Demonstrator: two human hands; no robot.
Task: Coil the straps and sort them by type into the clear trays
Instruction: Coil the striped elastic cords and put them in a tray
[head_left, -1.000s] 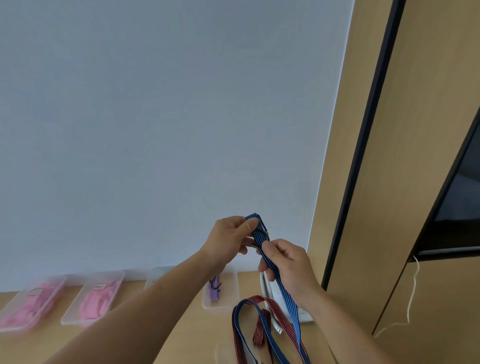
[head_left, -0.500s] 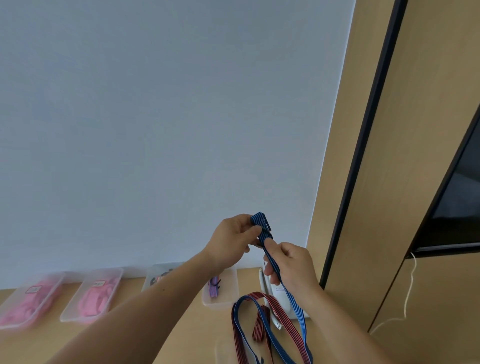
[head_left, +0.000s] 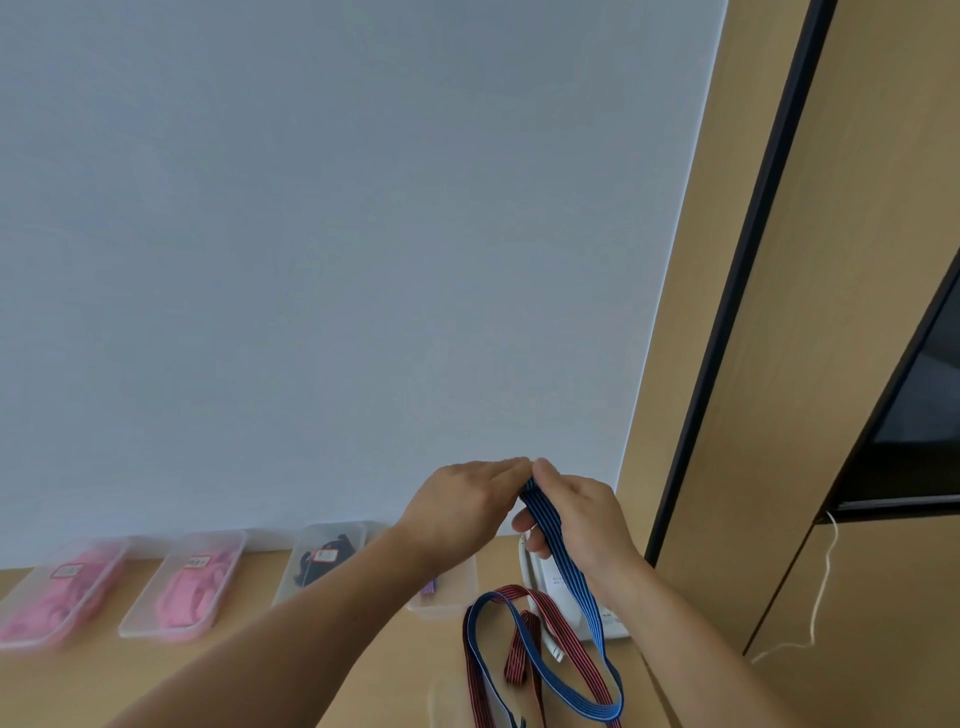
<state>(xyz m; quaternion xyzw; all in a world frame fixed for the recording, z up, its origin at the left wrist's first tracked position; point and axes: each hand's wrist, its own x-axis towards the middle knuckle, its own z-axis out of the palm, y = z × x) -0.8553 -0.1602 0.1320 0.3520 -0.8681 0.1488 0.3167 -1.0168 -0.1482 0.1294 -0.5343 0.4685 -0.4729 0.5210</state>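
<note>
Mid-air, left hand (head_left: 457, 506), right hand (head_left: 589, 519) (seemingly) pinch strap (head_left: 543, 517).

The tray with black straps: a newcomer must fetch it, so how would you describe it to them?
Follow the white wall down to the wooden table, where clear trays line its foot. Counting from the left, it is the third tray. The two trays left of it hold pink straps; only this one holds black.
</note>
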